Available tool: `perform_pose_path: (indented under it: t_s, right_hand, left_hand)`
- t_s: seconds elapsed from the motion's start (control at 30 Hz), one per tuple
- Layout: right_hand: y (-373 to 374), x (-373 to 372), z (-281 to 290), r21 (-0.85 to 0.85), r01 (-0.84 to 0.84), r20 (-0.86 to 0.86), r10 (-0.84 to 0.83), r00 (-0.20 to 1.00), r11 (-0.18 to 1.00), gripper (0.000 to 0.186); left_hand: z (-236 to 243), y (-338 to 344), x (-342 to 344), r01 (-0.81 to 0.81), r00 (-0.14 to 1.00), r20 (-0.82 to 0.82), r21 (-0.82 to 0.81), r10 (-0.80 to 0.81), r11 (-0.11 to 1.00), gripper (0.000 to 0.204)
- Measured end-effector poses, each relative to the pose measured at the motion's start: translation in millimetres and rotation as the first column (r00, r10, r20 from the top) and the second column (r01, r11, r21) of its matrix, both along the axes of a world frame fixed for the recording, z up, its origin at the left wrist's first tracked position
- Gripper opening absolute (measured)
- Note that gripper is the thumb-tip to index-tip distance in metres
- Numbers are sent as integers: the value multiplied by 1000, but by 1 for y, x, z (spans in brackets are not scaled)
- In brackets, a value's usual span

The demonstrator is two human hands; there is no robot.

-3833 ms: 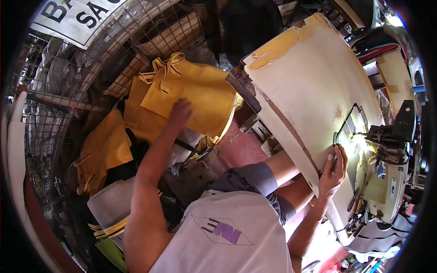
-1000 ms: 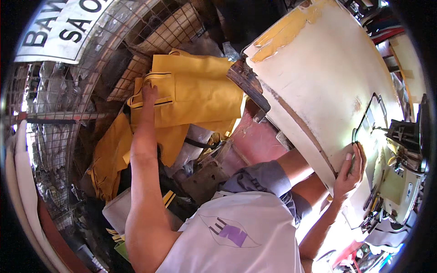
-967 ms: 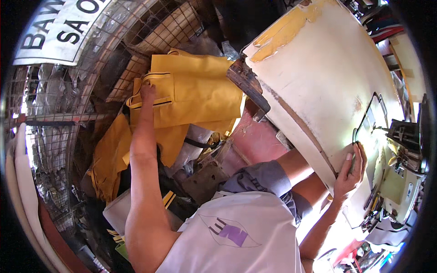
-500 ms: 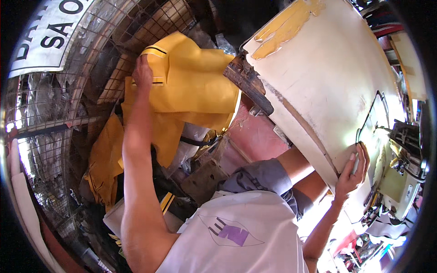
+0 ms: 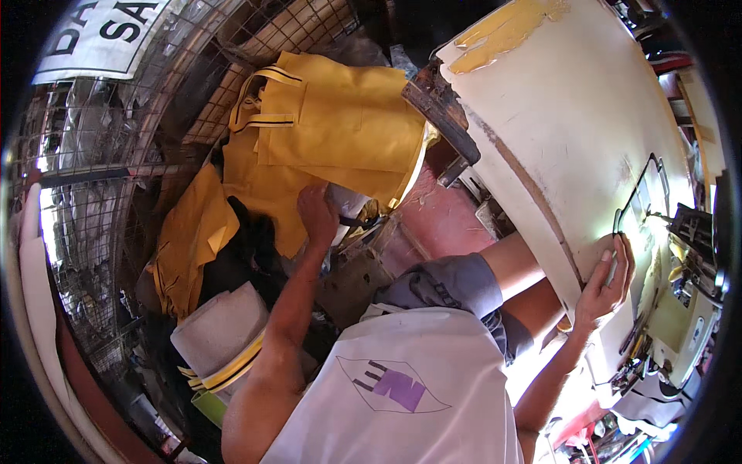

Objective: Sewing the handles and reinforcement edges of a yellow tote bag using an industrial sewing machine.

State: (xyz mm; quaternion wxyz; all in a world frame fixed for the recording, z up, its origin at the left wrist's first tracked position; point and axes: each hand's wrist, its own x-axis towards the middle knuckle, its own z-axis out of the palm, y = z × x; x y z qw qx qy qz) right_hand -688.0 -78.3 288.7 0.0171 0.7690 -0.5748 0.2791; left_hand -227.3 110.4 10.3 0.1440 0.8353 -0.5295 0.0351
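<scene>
A stack of yellow leather-like sheets (image 5: 340, 116) hangs off the far left side of the white table. Two narrow yellow straps with dark stripes (image 5: 270, 121) loop from its left edge. My left hand (image 5: 318, 215) is at the lower edge of these sheets, over a hanging yellow flap; its fingers are bent and blurred, so I cannot see whether they grip it. On the right, my right hand (image 5: 604, 288) rests on the near edge of the white table (image 5: 556, 147), thumb and fingers apart, next to a bright lamp glow.
A sewing machine (image 5: 684, 332) stands at the right. Wire mesh (image 5: 93, 255) runs along the left. Below lies a grey-white roll (image 5: 220, 329) with striped yellow straps (image 5: 232, 367). Another yellow piece (image 5: 193, 240) droops at the left. The table corner has a broken wooden edge (image 5: 440, 108).
My left hand has left the sheets' upper left edge and moved down and right to their lower edge. The straps now loop outward. My right hand keeps its place on the table.
</scene>
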Motion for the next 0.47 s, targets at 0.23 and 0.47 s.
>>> perform_pose_path:
  t_s: [0.23, 0.47]
  right_hand:
    - [1, 5, -1, 9, 19, 72, -19, 997, 1000, 26]
    - [1, 3, -2, -32, -10, 44, 11, 999, 999, 27]
  left_hand:
    - [4, 49, 20, -197, 975, 145, 233, 166, 952, 47]
    - [-35, 73, 45, -289, 953, 189, 341, 237, 894, 67]
